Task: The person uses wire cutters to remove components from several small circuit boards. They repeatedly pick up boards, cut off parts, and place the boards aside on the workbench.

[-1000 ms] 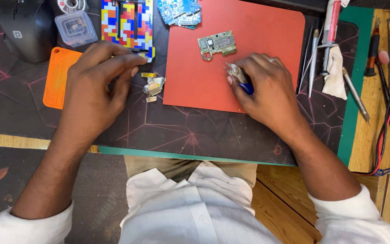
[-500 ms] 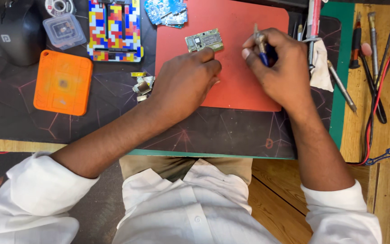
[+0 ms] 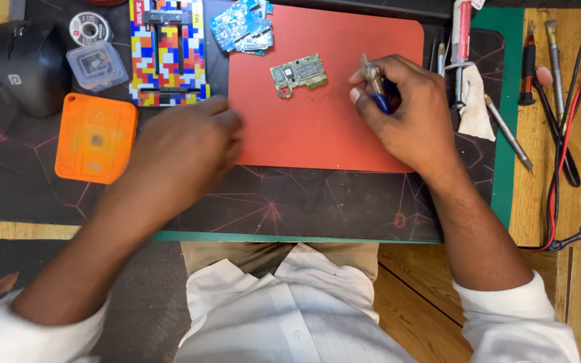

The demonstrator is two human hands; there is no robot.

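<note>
Left hand (image 3: 186,151): half a second ago it lay on the red mat (image 3: 324,141), fingertips right at the small green board (image 3: 298,74). Now it has pulled back to the mat's left edge and shows as a blur, so it is moving. Fingers curl loosely, palm down; you cannot tell whether anything is in that grip. Nothing shows between the fingers.

Right hand (image 3: 408,111): has kept its place at the right side of the mat. Grip is closed on a blue-handled tool (image 3: 376,87), metal tip up and angled toward the board. The tip is near the board but clear of it, with a gap of bare mat between.

Board: lies flat on the upper middle of the mat, alone, no hand on it. It sits much as it did half a second ago; with the camera shifting, a small slip cannot be ruled out.

Around it: blue boards (image 3: 243,25) stacked at the mat's top left corner; a multicoloured holder (image 3: 167,50) to their left; an orange pad (image 3: 95,138) just left of your left hand; a clear small box (image 3: 97,65) and a black mouse (image 3: 25,67) further left. A white cloth (image 3: 473,101) and loose drivers lie right of the mat.

Reading: with your steadying hand gone, the board is unsecured. Judged from this, any touch of the tool tip could slide it on the mat. The work looks paused between contacts rather than finished.
</note>
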